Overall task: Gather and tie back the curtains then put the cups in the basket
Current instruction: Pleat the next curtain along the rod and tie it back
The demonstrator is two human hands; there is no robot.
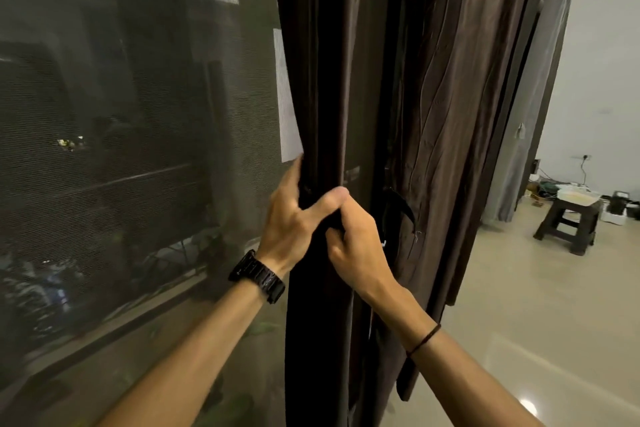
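Fingers [293, 180] of the left hand [291, 222] curl round the gathered dark brown fabric curtain [329, 80] beside the mesh window screen [138, 114]; the right hand [353, 246] grips its folds just below the left thumb

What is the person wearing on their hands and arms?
Left hand: a black watch with a chunky link strap at the wrist. Right hand: a thin dark cord round the wrist. Both forearms bare; no sleeves or gloves show.
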